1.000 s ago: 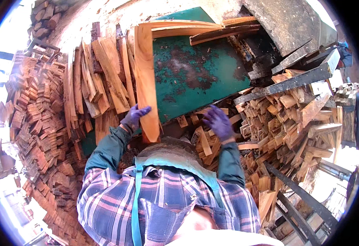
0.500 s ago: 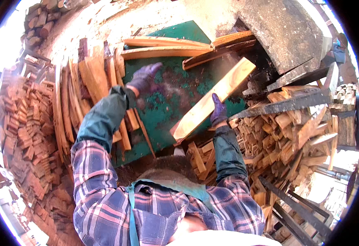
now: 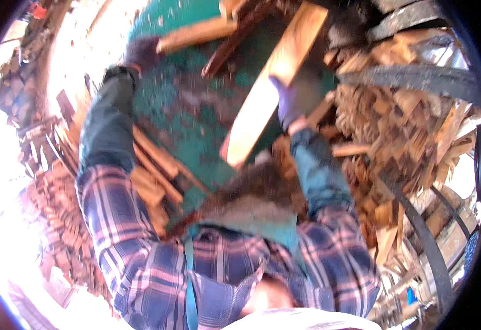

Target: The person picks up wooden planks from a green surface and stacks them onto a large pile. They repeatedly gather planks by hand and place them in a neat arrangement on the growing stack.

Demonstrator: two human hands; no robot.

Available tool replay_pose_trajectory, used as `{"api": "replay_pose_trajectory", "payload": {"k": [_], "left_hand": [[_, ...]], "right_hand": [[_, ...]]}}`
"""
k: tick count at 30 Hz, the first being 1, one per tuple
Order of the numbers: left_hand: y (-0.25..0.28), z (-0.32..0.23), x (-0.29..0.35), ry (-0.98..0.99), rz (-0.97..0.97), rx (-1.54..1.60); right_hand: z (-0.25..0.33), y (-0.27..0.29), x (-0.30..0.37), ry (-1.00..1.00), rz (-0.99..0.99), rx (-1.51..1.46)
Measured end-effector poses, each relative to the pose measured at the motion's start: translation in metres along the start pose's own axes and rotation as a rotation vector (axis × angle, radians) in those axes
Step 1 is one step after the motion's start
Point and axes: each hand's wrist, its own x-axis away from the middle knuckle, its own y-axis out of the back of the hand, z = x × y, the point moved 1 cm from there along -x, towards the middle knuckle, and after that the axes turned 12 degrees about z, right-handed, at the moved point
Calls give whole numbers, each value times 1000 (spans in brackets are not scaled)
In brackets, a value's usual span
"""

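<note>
My right hand (image 3: 294, 102), in a purple glove, is closed on the edge of a long split piece of firewood (image 3: 276, 82), thumb on its pale upper face. The piece lies slanted above the green work table (image 3: 163, 93), its near end toward my body. At the far left of the table, my left hand (image 3: 143, 51) in a dark purple glove is at the left end of another split firewood piece (image 3: 199, 34). Blur hides its fingers, so I cannot tell whether they grip it. A dark, bark-covered piece (image 3: 235, 41) lies between the two.
Several split sticks (image 3: 155, 157) lie by my left forearm. Stacked firewood (image 3: 400, 115) fills the right side beside a dark beam (image 3: 411, 78). Another firewood pile (image 3: 59, 220) stands at the left. A dark curved bar (image 3: 424, 236) is at lower right.
My left hand has moved away from me to the end of the far firewood piece. My right hand still holds its piece, now tilted more steeply. The whole view has shifted and blurred.
</note>
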Motion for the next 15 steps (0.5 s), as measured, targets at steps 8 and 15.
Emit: {"api": "replay_pose_trajectory", "payload": {"k": [8,15], "left_hand": [[98,-26,120,168,100,220],[-31,-63,206,-72,-4,1453]], "right_hand": [[-45,8,-26,32,189,-926],[-94,13,40,-60,205,-916]]}}
